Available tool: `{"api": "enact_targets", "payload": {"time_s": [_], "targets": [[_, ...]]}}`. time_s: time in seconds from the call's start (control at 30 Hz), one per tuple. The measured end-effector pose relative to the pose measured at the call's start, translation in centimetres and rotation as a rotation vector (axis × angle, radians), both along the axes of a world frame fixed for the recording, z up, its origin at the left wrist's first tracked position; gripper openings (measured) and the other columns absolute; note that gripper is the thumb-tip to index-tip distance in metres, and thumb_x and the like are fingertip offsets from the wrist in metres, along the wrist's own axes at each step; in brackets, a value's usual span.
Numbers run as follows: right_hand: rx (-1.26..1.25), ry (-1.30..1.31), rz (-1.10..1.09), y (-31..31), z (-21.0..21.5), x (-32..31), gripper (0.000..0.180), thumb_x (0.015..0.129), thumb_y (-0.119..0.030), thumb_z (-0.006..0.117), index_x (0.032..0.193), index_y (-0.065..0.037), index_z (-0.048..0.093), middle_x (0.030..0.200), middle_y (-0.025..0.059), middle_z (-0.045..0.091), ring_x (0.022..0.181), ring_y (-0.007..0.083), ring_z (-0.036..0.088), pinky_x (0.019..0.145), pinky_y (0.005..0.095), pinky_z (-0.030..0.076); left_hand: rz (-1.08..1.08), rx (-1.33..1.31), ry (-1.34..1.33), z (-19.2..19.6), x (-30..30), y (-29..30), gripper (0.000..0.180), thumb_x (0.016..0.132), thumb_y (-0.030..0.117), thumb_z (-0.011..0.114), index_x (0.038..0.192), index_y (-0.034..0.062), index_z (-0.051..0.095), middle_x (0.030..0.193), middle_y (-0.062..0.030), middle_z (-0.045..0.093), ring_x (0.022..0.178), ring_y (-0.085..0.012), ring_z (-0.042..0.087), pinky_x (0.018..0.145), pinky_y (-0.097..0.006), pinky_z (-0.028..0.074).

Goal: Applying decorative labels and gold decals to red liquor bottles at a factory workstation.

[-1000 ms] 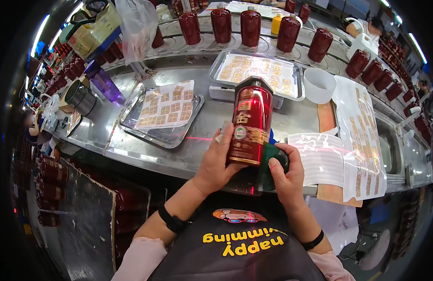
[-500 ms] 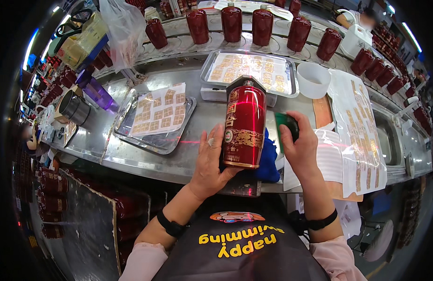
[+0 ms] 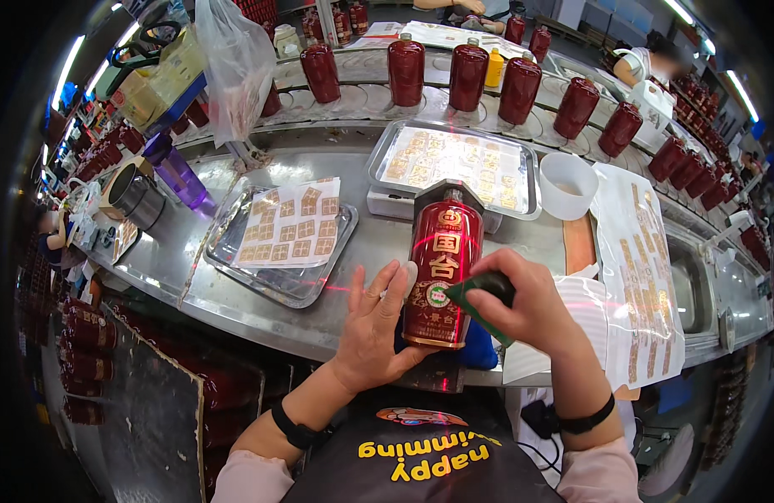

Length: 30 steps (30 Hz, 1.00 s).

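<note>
A dark red bottle (image 3: 437, 314) with gold lettering and a round green-and-white emblem lies tilted in a dark holder (image 3: 422, 201), its base toward me. My left hand (image 3: 366, 327) is open along its left side, fingers stretched and spread, the thumb by the base; a whitish cover sits on one fingertip. My right hand (image 3: 525, 306) is closed around the dark grip of a green flat-bladed scraper (image 3: 479, 312). The blade is at the bottle's lower right front, close to the emblem; whether it touches is unclear. A blue cloth (image 3: 481, 350) lies under the bottle's right side.
A metal tray (image 3: 307, 289) with a sheet of gold stickers stands left, another sticker tray (image 3: 529, 210) behind the bottle. At right are a white round tub (image 3: 569, 186), a long sheet of gold strips (image 3: 642, 285) and a sink (image 3: 693, 289). Red bottles (image 3: 406, 71) line the conveyor behind.
The bottle has turned so its lettering and emblem face up toward me. My right hand has brought the scraper leftward onto or close to the bottle's front. My left fingers have spread.
</note>
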State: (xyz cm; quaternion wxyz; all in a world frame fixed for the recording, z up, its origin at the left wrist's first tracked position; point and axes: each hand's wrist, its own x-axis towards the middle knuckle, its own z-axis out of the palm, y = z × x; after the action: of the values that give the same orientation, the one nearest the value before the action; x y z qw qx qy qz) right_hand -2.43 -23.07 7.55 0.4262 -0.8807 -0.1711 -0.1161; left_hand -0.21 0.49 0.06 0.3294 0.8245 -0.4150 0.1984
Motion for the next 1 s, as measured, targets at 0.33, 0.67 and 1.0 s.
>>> {"api": "enact_targets", "payload": {"time_s": [0.33,0.67,1.0], "targets": [[-0.240,-0.091,-0.062,-0.2,2.9,7.5,0.015,0.079,-0.010,0.070,0.088,-0.001,0.062,0.082,0.0169,0.063,0.077,0.0361,0.063,0.069,0.0420,0.050,-0.014,0.053,0.063,0.3,-0.1,0.6,0.102,0.076,0.042,0.076,0.147,-0.0069,0.021,0.146,-0.0261,0.035,0.137,-0.0400,0.033,0.113,-0.059,0.014],[-0.427,-0.611,-0.302,-0.3,0.8,5.0,0.017,0.074,-0.010,0.074,0.086,-0.009,0.061,0.075,0.0080,0.055,0.068,0.0269,0.056,0.063,0.0377,0.040,-0.020,-0.052,0.137,-1.9,0.7,0.7,0.099,0.074,0.035,0.076,0.147,-0.0061,0.024,0.146,-0.0238,0.036,0.141,-0.0368,0.027,0.112,-0.061,0.012],[-0.245,-0.351,0.154,2.2,-0.2,-1.5,0.032,0.064,-0.005,0.080,0.093,-0.009,0.067,0.082,0.0052,0.057,0.077,0.0259,0.056,0.070,0.0373,0.044,0.020,-0.064,0.080,-2.6,0.7,0.8,0.098,0.075,0.037,0.076,0.146,-0.0061,0.024,0.145,-0.0201,0.039,0.140,-0.0359,0.030,0.113,-0.062,0.009]]}}
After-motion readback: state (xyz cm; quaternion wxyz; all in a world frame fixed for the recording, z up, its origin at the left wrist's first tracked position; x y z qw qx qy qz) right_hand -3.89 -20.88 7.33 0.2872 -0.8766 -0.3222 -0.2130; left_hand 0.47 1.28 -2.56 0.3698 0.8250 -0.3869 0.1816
